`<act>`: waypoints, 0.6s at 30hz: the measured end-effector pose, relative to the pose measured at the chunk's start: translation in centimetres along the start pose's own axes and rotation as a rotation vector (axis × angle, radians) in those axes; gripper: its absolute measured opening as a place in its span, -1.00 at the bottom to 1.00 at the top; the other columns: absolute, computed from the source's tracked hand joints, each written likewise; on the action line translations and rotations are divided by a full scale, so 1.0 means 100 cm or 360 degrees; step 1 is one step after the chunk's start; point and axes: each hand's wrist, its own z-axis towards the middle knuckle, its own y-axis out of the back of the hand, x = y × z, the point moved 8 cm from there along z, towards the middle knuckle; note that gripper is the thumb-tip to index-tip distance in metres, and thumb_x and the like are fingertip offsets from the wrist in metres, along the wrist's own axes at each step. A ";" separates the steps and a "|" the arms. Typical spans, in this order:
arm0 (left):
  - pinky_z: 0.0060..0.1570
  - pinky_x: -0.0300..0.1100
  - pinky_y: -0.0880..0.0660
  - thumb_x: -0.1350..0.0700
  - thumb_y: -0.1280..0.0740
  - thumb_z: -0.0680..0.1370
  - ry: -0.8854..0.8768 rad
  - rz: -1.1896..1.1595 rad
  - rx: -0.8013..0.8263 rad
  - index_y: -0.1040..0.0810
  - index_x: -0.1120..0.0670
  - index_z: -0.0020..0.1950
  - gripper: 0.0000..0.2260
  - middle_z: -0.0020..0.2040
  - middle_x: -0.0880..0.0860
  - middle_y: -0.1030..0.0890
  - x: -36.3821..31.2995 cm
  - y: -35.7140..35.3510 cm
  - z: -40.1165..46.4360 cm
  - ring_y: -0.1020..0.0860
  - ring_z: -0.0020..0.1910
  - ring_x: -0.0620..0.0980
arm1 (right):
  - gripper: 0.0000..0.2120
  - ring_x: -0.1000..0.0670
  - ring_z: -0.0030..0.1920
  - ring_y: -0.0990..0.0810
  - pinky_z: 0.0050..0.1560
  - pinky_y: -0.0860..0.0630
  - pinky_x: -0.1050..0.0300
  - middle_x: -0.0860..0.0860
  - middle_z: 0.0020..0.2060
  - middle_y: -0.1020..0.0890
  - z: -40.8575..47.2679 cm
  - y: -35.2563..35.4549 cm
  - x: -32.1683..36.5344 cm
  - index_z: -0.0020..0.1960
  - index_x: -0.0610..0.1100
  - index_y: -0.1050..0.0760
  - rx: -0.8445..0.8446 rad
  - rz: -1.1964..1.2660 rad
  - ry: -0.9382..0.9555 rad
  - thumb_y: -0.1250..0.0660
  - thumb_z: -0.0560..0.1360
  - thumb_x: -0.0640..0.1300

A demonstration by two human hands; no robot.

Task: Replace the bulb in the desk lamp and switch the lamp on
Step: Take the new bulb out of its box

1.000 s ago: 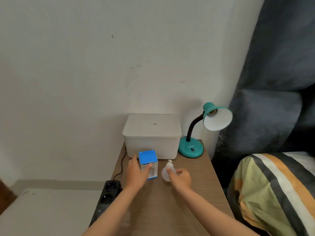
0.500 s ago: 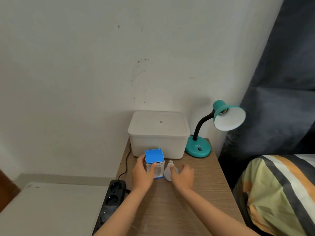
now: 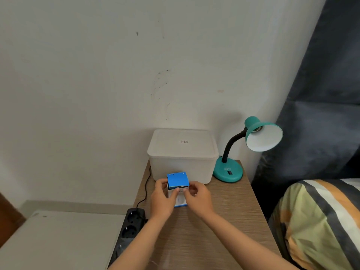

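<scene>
Both hands now on the bulb box, right hand off the loose bulb, fingers gripping its flap, a hard tug could tear it near the lamp.

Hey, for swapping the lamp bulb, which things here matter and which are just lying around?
For the job:
- teal desk lamp, socket looks empty
- blue bulb box, held by left hand and right hand

Just lying about:
- white lidded bin
- black power strip
- striped bedding
- dark curtain
</scene>
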 end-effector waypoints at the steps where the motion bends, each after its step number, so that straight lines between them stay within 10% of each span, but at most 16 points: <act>1: -0.20 -0.45 -0.47 0.16 -0.44 0.44 -0.0009 -0.0010 0.0013 -0.41 -0.01 0.10 -0.68 0.01 -0.13 -0.53 0.000 0.000 0.001 -0.53 0.04 -0.14 | -0.78 0.10 -0.05 -0.57 0.00 -0.54 0.20 -0.01 -0.02 -0.60 0.000 0.000 -0.001 0.10 -0.10 -0.53 0.0001 0.0019 -0.0008 -0.35 0.46 -0.15; 13: 0.15 -0.01 -0.55 -0.27 -0.47 0.25 -0.0059 0.0080 0.0544 -0.22 -0.28 0.38 -0.24 0.35 -0.09 -0.38 0.009 -0.005 0.019 -0.45 0.28 -0.05 | -0.62 0.08 -0.08 -0.58 -0.04 -0.58 0.19 -0.02 0.04 -0.56 0.004 0.004 0.004 0.24 -0.08 -0.45 0.0035 -0.0026 0.0101 -0.38 0.43 -0.12; 18: 0.06 -0.09 -0.59 -0.06 -0.51 0.33 -0.0074 0.0071 0.0556 -0.21 -0.16 0.43 -0.25 0.36 -0.04 -0.37 0.005 0.000 0.023 -0.45 0.27 -0.03 | -0.59 0.05 0.08 -0.49 0.09 -0.51 0.16 0.00 0.11 -0.57 0.011 0.004 0.026 0.23 -0.10 -0.46 0.0006 -0.0397 0.0366 -0.40 0.42 -0.06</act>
